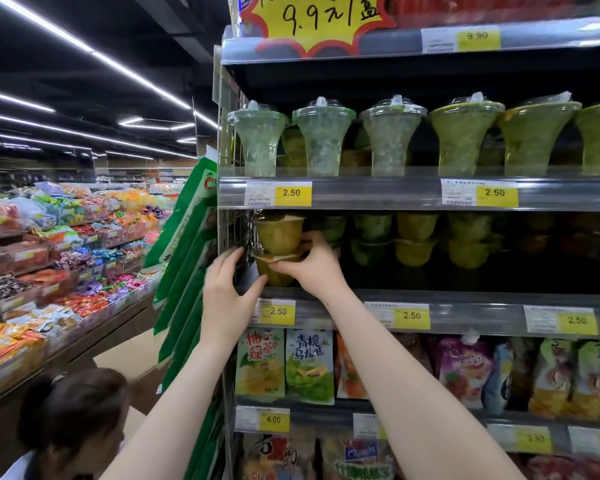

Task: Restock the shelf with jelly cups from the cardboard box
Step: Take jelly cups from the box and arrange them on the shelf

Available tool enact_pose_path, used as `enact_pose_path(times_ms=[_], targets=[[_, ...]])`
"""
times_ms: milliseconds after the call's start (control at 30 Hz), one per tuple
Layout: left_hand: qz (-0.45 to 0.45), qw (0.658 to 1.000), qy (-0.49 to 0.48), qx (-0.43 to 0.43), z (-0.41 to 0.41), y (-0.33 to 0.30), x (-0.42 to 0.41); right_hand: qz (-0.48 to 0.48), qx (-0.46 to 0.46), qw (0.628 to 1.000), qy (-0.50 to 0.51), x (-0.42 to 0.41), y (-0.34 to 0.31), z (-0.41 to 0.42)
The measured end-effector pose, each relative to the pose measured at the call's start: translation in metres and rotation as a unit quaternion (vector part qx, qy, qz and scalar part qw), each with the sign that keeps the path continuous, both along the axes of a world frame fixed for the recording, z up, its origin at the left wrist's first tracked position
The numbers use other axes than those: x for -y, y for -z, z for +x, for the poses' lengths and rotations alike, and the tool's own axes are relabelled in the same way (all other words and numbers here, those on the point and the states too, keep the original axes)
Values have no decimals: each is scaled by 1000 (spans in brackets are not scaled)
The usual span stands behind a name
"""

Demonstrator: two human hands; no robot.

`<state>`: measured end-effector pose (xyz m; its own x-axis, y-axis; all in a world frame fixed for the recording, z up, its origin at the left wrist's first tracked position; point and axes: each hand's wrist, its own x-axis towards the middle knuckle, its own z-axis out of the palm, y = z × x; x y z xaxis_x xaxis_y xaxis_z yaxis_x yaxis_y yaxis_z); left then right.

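Right hand (317,263) pinches the lower cup (277,271) at the shelf's (465,299) left end; left hand (227,289), fingers loosely spread, steadies it. Seat both stacked cups squarely before letting go.

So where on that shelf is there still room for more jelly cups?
Bare shelf shows in front of the stacked green and yellow cups, between the right hand and the shelf's dark right end. The left corner is crowded: both hands, left hand too, sit round a two-high stack of yellow cups against the wire side panel.
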<state>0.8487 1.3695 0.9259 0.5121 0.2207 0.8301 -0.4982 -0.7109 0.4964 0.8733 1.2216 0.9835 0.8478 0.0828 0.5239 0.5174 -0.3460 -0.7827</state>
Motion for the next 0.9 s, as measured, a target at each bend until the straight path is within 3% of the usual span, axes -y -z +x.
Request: enact_pose_path(times_ms=[233,433,900], targets=[[-9,999,31,13,0,-3,-2,-12,9,1000,4,-12,1,-1],[-6,997,71,3,0,-11,5,102,-46,984,-141,2,-7,-2],[-20,998,51,8,4,-11,1,132,-11,988,-84,-14,0,3]])
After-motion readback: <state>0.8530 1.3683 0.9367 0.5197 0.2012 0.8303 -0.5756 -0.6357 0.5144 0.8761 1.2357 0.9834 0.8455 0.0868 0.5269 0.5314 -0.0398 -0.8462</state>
